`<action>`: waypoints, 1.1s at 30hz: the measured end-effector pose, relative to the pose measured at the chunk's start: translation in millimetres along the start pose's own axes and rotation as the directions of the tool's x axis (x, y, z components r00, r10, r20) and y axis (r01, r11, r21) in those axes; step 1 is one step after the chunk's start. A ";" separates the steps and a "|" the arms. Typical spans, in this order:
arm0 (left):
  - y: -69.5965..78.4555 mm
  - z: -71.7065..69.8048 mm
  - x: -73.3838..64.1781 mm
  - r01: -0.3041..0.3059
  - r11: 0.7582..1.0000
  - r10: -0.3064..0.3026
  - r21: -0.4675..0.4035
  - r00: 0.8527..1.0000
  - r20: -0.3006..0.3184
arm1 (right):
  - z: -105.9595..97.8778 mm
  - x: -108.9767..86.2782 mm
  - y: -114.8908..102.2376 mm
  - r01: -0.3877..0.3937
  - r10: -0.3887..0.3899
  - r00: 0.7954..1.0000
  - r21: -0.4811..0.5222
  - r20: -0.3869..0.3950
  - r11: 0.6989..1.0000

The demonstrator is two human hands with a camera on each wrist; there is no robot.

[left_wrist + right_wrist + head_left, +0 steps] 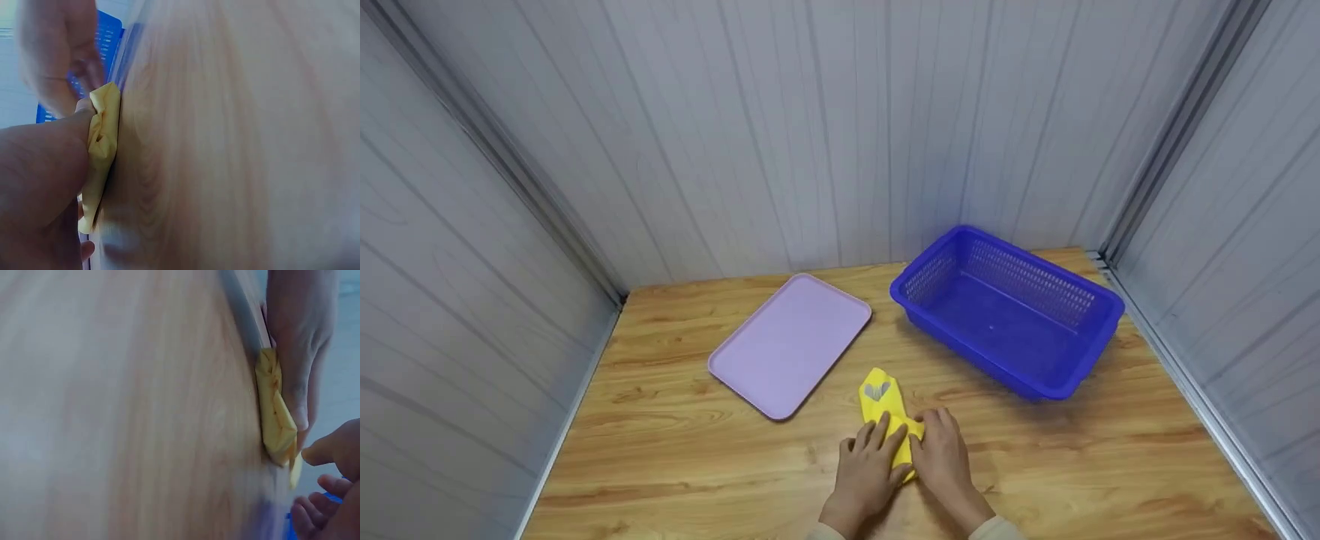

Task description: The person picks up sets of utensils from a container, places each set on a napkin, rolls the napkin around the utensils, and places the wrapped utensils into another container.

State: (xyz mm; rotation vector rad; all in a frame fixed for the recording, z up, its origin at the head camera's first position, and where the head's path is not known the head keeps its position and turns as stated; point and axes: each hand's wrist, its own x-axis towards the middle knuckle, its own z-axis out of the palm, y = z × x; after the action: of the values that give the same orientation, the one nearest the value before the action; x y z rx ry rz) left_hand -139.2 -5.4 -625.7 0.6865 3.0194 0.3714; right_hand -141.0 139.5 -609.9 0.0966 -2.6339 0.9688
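Note:
A yellow folded cloth (pixel 880 397) with a grey print near its far end lies on the wooden table. My left hand (pixel 866 472) rests on its near half, fingers spread and straight. In the right wrist view, the left thumb lies along the folded cloth (pixel 277 416). At the right side, my right hand (pixel 946 457) holds a small flap of the cloth between thumb and forefinger. Its other fingers are curled loosely beside the cloth. Part of the cloth is hidden under the left hand.
A pink tray (pixel 791 345) lies flat to the left, beyond the cloth. A blue plastic basket (pixel 997 322) with perforated walls stands at the back right. Panelled walls (pixel 840 135) enclose the table (pixel 675 465) at the back and both sides.

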 end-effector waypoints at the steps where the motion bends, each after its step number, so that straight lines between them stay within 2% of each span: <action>1: 0.3 0.4 -0.1 0.000 1.000 0.001 0.005 1.000 -0.004 | -0.5 -2.4 -3.3 0.046 -0.046 0.999 -0.033 0.002 0.998; 3: 0.6 1.1 -0.1 0.001 1.000 -0.001 0.008 1.000 -0.018 | -0.4 -6.3 -9.5 0.117 -0.115 0.993 -0.071 0.035 0.991; 5: 1.2 2.2 0.3 0.012 1.000 -0.012 0.003 1.000 -0.027 | 0.5 -9.5 -14.3 0.159 -0.150 0.985 -0.100 0.088 0.982; 8: 1.2 4.0 0.8 0.025 0.999 -0.026 -0.029 0.999 -0.022 | 2.5 -13.8 -18.3 0.157 -0.137 0.978 -0.121 0.159 0.980; 13: -2.4 3.4 0.6 0.028 0.982 -0.026 -0.186 1.000 0.010 | 5.2 -17.8 -19.3 0.111 -0.082 0.975 -0.134 0.206 0.985; 17: -6.5 -2.5 1.7 0.002 0.938 0.000 -0.346 1.000 0.006 | 6.4 -15.4 -18.6 0.097 -0.069 0.979 -0.146 0.189 0.985; 18: -7.4 -3.5 2.2 -0.003 0.914 0.002 -0.405 1.000 -0.003 | 6.5 -14.6 -18.3 0.097 -0.069 0.981 -0.150 0.182 0.984; 20: -7.8 -5.3 3.0 0.017 0.838 -0.043 -0.546 0.999 -0.034 | 6.9 -13.6 -17.0 0.103 -0.076 0.983 -0.159 0.166 0.982; 21: -7.2 -5.8 3.9 0.043 0.792 -0.095 -0.609 0.994 -0.054 | 6.9 -13.4 -16.2 0.105 -0.079 0.984 -0.162 0.159 0.981; 22: -6.1 -5.9 5.1 0.071 0.737 -0.164 -0.672 0.984 -0.075 | 6.6 -13.2 -15.4 0.110 -0.085 0.985 -0.163 0.150 0.980; 23: -4.3 -6.6 6.3 0.104 0.680 -0.248 -0.726 0.964 -0.095 | 6.6 -13.0 -14.3 0.119 -0.096 0.985 -0.166 0.141 0.979; 24: -2.4 -7.0 8.2 0.135 0.622 -0.334 -0.771 0.936 -0.106 | 6.4 -13.0 -13.1 0.126 -0.105 0.986 -0.167 0.133 0.978; 25: -0.4 -8.4 9.9 0.165 0.575 -0.413 -0.801 0.904 -0.110 | 6.4 -13.0 -11.9 0.134 -0.113 0.986 -0.172 0.125 0.976; 26: 1.2 -10.3 12.3 0.199 0.533 -0.478 -0.822 0.873 -0.098 | 6.5 -12.8 -10.8 0.141 -0.121 0.985 -0.178 0.122 0.974; 27: 2.3 -12.6 14.9 0.240 0.487 -0.526 -0.840 0.848 -0.062 | 6.6 -12.6 -9.8 0.151 -0.130 0.984 -0.184 0.121 0.971; 28: 2.7 -15.8 17.3 0.274 0.447 -0.554 -0.851 0.832 -0.023 | 6.8 -12.3 -9.0 0.159 -0.138 0.983 -0.188 0.121 0.969; 29: 2.4 -19.2 19.6 0.309 0.413 -0.566 -0.857 0.824 0.024 | 7.3 -12.1 -8.2 0.165 -0.142 0.982 -0.192 0.126 0.967; 30: 1.2 -22.2 22.0 0.337 0.380 -0.562 -0.861 0.824 0.075 | 7.5 -12.2 -7.8 0.169 -0.145 0.980 -0.193 0.134 0.967; 32: -2.0 -27.5 25.4 0.386 0.340 -0.536 -0.858 0.829 0.160 | 7.5 -13.3 -7.0 0.172 -0.148 0.979 -0.179 0.143 0.969; 33: -3.3 -29.2 26.7 0.404 0.333 -0.523 -0.852 0.831 0.189 | 6.8 -13.9 -6.5 0.164 -0.139 0.979 -0.165 0.150 0.973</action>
State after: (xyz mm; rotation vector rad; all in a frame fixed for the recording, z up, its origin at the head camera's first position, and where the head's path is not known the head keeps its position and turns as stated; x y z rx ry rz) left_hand -166.8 -3.5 -597.3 -0.3237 2.3457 1.7574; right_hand -128.7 129.4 -615.3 0.3290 -2.7764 0.6975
